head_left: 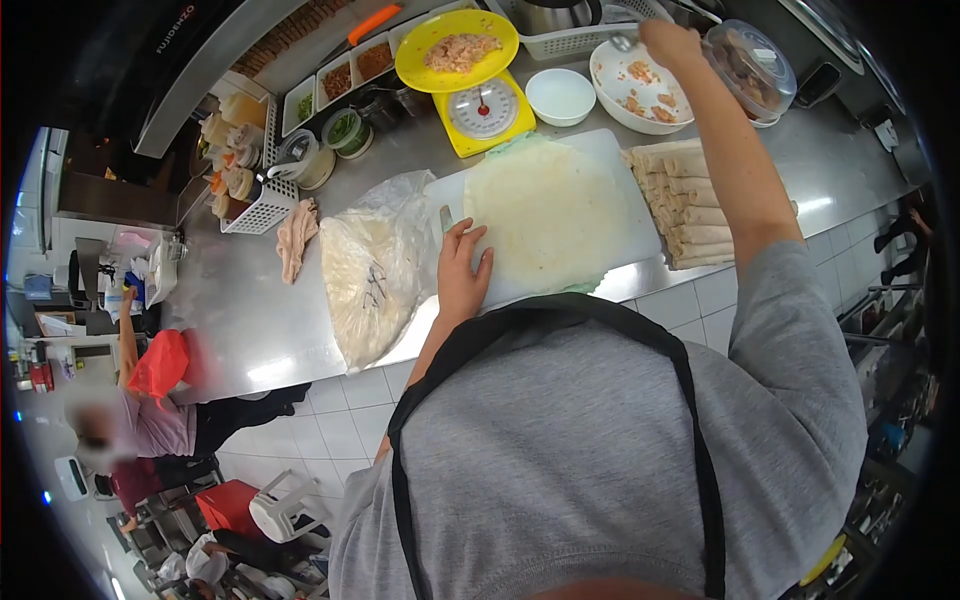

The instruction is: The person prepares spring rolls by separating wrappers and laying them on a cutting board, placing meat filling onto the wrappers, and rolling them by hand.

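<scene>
My left hand rests at the left edge of the white board, fingers apart. Beside its fingertips lies a small metal blade. A stack of thin pale wrappers lies flat on the board. At the upper right, my right hand is closed around a metal spoon, over the rim of a white bowl with bits of orange-pink filling. Left of that stands a smaller white bowl. A yellow scale carries a yellow plate of minced filling. Rolled pieces are stacked right of the board.
A plastic bag of pale wrappers and a pink cloth lie to the left. Behind them are a basket of bottles, tubs and trays. A lidded container stands at the right. Another person is at the far left.
</scene>
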Available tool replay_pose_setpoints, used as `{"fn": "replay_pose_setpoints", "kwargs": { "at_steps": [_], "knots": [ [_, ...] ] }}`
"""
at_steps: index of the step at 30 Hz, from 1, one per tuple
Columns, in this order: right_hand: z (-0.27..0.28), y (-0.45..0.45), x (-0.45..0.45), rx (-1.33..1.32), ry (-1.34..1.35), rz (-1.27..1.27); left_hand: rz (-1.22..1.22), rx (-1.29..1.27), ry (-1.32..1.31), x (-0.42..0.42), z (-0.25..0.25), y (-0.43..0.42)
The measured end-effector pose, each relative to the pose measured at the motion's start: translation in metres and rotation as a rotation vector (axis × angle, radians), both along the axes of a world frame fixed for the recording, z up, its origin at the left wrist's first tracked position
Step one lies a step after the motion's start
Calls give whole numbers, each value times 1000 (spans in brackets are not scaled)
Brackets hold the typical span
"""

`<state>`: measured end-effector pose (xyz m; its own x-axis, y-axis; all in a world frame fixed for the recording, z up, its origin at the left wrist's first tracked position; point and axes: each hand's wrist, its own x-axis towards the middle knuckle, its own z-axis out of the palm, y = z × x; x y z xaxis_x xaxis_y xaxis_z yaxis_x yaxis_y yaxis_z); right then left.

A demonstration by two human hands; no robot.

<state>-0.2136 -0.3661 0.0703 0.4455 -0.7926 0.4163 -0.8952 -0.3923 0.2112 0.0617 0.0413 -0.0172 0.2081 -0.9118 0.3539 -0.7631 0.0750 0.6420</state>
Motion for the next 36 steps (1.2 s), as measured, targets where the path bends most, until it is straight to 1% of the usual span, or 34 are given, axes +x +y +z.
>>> {"fn": "replay_pose_setpoints", "kwargs": {
  "at_steps": [1, 3, 6, 8, 10, 12, 13, 15, 18, 21, 22, 24, 25, 27, 28, 30, 31, 33, 36],
  "knots": [
    [6, 12, -3, 0, 0, -4, 2, -8, -9, 0, -1, 0],
    [15, 38, -13, 398, 10, -216, 0, -13, -18, 1, -3, 0],
    [1, 38, -27, 464, 68, -272, -6, -12, 6, 0, -4, -1],
    [-10, 39, -28, 457, 81, -298, -6, -13, 0, 1, -5, -1],
    [-25, 41, -24, 156, 67, -161, -9, -10, 4, 2, -6, -1],
    [-39, 29, -12, 196, -114, 25, -7, -9, 8, 2, -6, -2],
    [-34, 27, -3, 197, -114, 23, -3, -3, 14, 2, -6, -1],
    [-26, 23, 15, 837, -11, 20, 3, 6, 18, 1, -6, -1],
    [-34, 43, 13, 917, -90, 94, 1, -3, 20, 2, -5, -2],
    [-48, 39, 15, 952, -92, 138, -1, -6, -5, 1, -4, -2],
    [-48, 33, 14, 951, -91, 139, -5, -9, -10, 1, -4, -2],
    [-46, 14, 11, 892, -248, 98, -12, -13, -14, 2, -4, -2],
    [-48, -5, 9, 891, -247, 97, -6, -10, -16, 2, -5, -3],
    [-55, -30, 8, 845, -296, -418, 2, -2, -18, 1, -6, -2],
    [-61, -33, 5, 848, -296, -416, 2, -5, -19, 1, -6, -3],
    [-71, -37, 0, 641, -146, -17, 1, -8, -21, 2, -7, -3],
    [-77, -36, 1, 641, -146, -17, 3, -9, -23, 2, -7, -4],
    [-85, -25, 8, 905, -490, 230, 8, -7, -27, 2, -8, -4],
    [-67, -19, 25, 899, -463, 310, 0, 1, -28, 4, -9, -4]
  ]
}}
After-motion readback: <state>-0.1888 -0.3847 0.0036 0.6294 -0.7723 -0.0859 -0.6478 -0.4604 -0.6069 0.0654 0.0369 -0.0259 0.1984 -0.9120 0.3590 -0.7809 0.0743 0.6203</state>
